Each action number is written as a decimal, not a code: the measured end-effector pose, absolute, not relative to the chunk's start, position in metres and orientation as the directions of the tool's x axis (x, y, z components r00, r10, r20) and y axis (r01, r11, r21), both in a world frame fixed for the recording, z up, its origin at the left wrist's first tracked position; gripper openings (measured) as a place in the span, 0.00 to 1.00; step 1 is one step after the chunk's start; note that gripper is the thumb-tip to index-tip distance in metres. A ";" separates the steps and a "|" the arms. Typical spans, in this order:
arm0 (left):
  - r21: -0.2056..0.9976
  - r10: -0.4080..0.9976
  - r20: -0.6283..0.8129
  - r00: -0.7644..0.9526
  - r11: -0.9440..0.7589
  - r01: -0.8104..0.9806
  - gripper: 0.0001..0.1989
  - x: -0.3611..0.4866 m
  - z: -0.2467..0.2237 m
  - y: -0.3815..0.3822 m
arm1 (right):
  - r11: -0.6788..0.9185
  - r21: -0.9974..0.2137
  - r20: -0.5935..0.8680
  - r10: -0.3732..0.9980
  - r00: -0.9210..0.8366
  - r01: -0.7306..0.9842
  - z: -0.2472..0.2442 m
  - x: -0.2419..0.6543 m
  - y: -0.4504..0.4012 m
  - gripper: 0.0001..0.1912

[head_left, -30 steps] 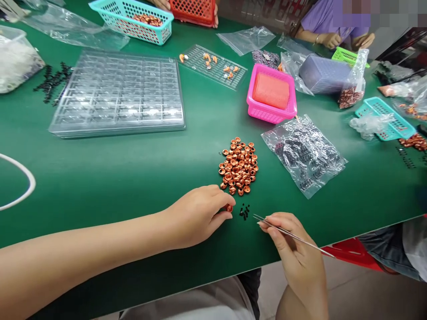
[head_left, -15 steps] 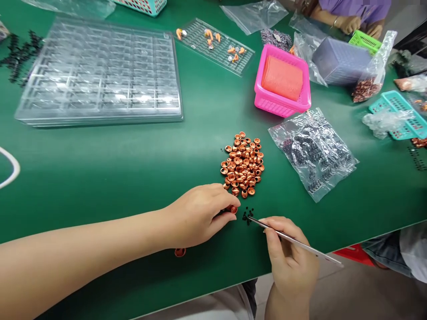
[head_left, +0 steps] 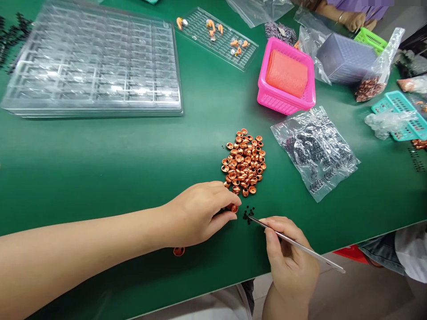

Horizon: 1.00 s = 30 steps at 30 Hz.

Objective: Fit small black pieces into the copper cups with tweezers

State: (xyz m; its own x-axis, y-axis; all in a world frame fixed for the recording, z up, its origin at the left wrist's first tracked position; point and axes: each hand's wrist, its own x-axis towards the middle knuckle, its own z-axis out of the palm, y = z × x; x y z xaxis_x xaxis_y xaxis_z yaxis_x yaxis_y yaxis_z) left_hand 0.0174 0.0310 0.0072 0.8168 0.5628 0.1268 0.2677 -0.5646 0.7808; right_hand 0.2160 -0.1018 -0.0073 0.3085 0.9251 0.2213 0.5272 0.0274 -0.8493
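Between thumb and fingertips, my left hand (head_left: 203, 213) pinches a small copper-coloured cup-shaped piece (head_left: 235, 208) with its reddish hollow showing. My right hand (head_left: 292, 262) is closed around slim metal tweezers (head_left: 300, 245). Their tip touches a little cluster of tiny black pieces (head_left: 247, 213) on the table; whether it grips one I cannot tell. Just beyond my left fingers lies a heap of copper-coloured cup pieces (head_left: 245, 164), many with holes. Another cup piece (head_left: 179, 251) rests below my left wrist, partly hidden by it.
A stack of clear compartment trays (head_left: 96, 66) stands at back left. A clear tray with orange pieces (head_left: 216, 38), a pink basket (head_left: 285, 100) and a bag of black parts (head_left: 316, 153) lie beyond the heap. Another person's hands (head_left: 355, 21) are at the far right.
My view has shifted slightly, so the trays sit a little higher and farther left. Both hands keep nearly the same pose; the tweezer tip stays at the black pieces.
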 end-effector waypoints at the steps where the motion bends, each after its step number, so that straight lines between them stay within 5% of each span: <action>1: 0.781 0.563 0.122 0.817 -0.562 0.270 0.05 0.017 0.007 0.031 | 0.033 -0.848 0.228 0.923 0.309 0.529 -0.007 0.216 -0.102 0.08; 30: 0.783 0.558 0.132 0.819 -0.565 0.259 0.05 0.018 0.005 0.031 | 0.059 -0.825 0.265 0.919 0.292 0.562 -0.013 0.215 -0.103 0.10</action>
